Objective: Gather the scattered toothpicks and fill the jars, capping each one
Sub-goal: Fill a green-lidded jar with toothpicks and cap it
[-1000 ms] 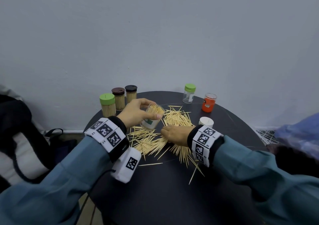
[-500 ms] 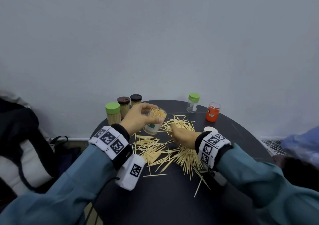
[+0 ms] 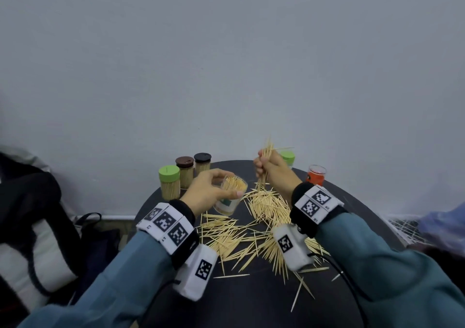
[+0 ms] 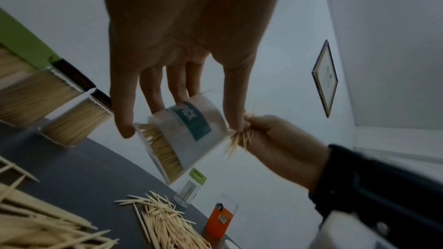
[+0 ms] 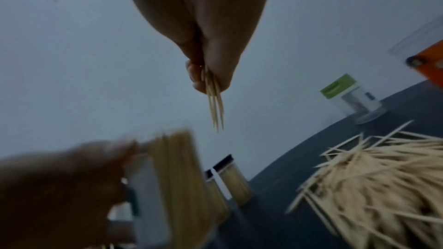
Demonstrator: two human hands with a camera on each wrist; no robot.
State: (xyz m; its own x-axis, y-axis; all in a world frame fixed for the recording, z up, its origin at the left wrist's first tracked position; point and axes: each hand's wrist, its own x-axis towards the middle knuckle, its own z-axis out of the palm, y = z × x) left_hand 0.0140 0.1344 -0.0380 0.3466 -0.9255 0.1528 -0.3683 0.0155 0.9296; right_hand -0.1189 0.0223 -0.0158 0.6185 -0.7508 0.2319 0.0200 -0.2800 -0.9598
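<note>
Toothpicks point(image 3: 254, 229) lying scattered over dark desk point(image 3: 251, 300), heaped toward 1 o'clock. Left hand point(image 3: 208, 194) gripping open jar point(image 3: 230, 198), part-filled, tilted, lifted just above desk at 11 o'clock. Right hand point(image 3: 273, 170) raised beside it at 12 o'clock, clutching bundle of toothpicks point(image 3: 266, 151) in closed fingers
</note>
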